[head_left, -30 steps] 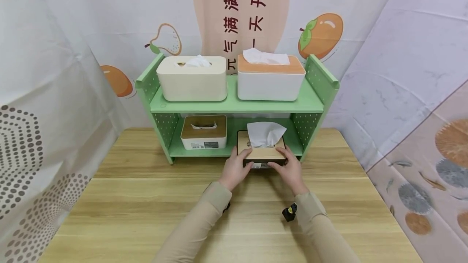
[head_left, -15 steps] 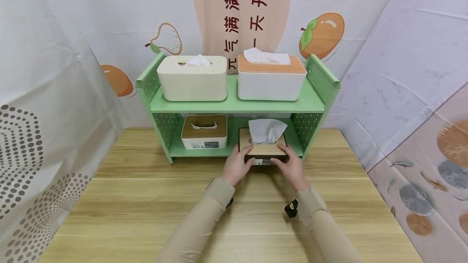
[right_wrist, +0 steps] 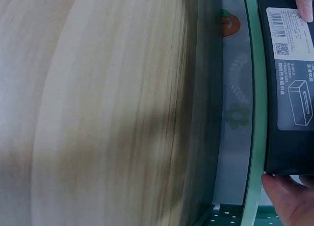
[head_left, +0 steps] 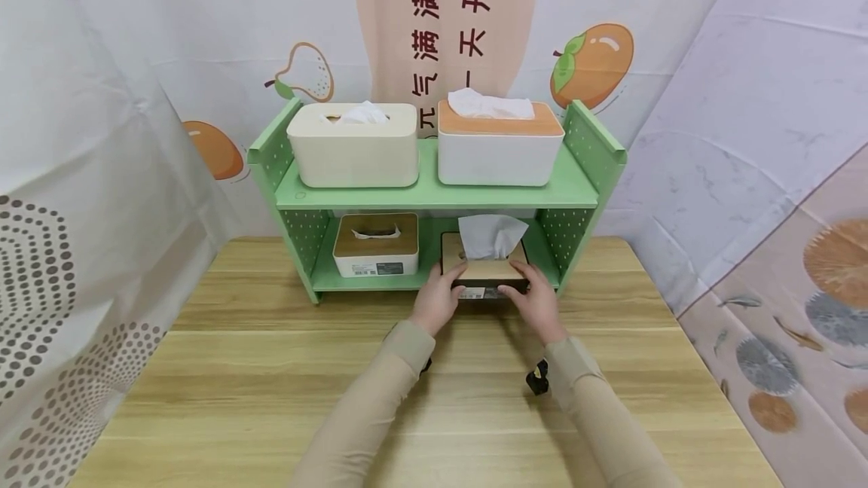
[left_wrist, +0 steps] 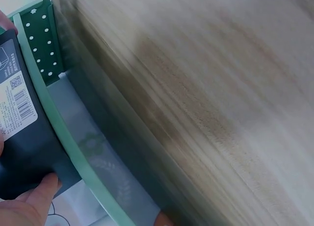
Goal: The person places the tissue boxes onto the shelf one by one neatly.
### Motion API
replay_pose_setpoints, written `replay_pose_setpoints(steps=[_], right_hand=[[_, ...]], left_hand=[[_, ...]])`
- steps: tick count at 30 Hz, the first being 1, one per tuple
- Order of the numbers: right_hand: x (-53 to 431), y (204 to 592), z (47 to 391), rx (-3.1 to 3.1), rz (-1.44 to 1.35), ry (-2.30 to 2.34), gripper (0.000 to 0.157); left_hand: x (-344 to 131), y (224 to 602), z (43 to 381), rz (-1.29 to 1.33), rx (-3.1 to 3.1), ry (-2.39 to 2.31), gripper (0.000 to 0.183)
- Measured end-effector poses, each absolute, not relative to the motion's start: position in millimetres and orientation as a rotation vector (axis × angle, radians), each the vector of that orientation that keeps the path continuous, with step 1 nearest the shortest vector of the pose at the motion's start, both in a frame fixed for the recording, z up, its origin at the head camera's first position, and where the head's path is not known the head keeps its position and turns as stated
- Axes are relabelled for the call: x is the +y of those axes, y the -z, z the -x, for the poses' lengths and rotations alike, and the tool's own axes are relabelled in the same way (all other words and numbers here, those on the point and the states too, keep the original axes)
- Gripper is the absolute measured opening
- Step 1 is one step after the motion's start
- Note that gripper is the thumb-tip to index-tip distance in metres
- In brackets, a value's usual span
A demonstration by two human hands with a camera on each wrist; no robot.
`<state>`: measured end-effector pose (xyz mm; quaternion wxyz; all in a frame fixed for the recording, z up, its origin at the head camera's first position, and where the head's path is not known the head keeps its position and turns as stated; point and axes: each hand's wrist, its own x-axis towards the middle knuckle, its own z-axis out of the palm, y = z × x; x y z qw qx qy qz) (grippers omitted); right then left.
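A black tissue box (head_left: 483,268) with a light wood lid and a white tissue standing up from its slot is at the right of the lower shelf. My left hand (head_left: 436,297) grips its left front corner, thumb on the front face. On the opposite corner, my right hand (head_left: 538,298) holds it the same way. In the left wrist view, the box's label (left_wrist: 17,106) and my left fingers (left_wrist: 41,196) show against the dark front. The right wrist view has the box front (right_wrist: 289,152) right at the green shelf edge, with my right fingers (right_wrist: 289,199) at its end.
A green two-tier shelf (head_left: 434,198) stands on the wooden table (head_left: 271,367). Its upper level bears a cream tissue box (head_left: 356,157) and a white one with an orange-brown lid (head_left: 498,160). A white tissue box with a brown lid (head_left: 377,247) sits lower left.
Both hands have moved the black tissue box farther back onto the lower shelf, its front now nearer the shelf edge. The other boxes have stayed in place.
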<state>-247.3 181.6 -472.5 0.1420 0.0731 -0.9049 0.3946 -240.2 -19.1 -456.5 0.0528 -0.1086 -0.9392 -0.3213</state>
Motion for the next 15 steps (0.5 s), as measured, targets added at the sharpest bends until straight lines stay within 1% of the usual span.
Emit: replay_pose_setpoints(steps=[5, 15], right_hand=[[179.8, 471.3, 251.0, -2.636, -0.191, -1.124, 0.056], [179.2, 475.7, 259.3, -2.635, -0.225, -1.015, 0.054]], left_hand=[[-18.4, 455.0, 246.3, 0.309, -2.897, 0.991, 0.045], [-18.0, 453.6, 253.1, 0.302, -2.908, 0.962, 0.046]])
